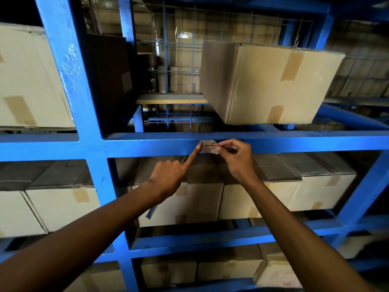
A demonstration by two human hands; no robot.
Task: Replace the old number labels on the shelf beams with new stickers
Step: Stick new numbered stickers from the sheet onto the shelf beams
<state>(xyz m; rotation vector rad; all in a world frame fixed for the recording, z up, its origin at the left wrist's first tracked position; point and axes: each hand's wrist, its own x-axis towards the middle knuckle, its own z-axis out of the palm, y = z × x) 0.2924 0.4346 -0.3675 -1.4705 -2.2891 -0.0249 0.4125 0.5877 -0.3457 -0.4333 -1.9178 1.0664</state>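
A small white paper label point(208, 146) with a red handwritten number sits on the front of a blue horizontal shelf beam point(151, 146). My left hand point(168, 178) points up, its index fingertip pressing the label's left edge, the other fingers curled. My right hand point(236, 159) pinches the label's right edge between thumb and fingers. The label's lower right corner stands off the beam.
A blue upright post point(84, 114) stands to the left. A large taped cardboard box point(265, 83) overhangs the beam above the hands. Rows of taped boxes point(311, 186) fill the shelf below, and a blue strip point(152, 211) hangs under my left wrist.
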